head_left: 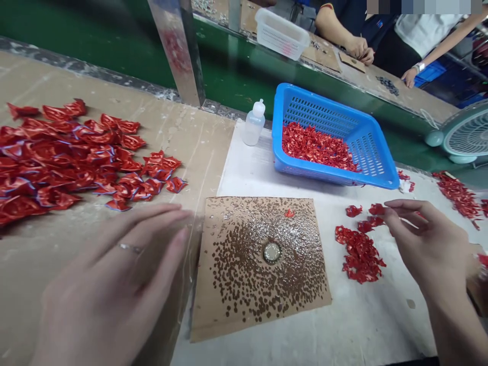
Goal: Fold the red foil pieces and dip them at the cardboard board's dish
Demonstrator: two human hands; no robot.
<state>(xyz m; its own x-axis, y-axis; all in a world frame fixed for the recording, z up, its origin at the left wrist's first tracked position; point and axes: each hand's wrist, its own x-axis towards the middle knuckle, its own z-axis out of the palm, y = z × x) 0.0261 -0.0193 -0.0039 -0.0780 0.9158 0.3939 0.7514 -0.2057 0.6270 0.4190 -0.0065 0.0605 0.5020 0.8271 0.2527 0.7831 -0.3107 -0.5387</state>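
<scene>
My left hand [114,284] lies low over the brown cardboard bench, fingers stretched out and together, a ring on one finger, nothing in it. It is just below a large heap of red folded foil pieces [72,157]. My right hand [427,244] hovers at the right, fingers loosely curled, fingertips beside a small pile of red pieces [360,251] on the white sheet. I see nothing gripped in it. Between the hands lies a brown card [259,264] speckled with glue spots, a small round metal disc [272,252] at its centre.
A blue basket [375,147] with red pieces stands behind the card, a small squeeze bottle [254,123] to its left. More red bits [457,195] lie far right by a fan [467,134]. Other people's arms and a white basket [282,33] sit across the green belt.
</scene>
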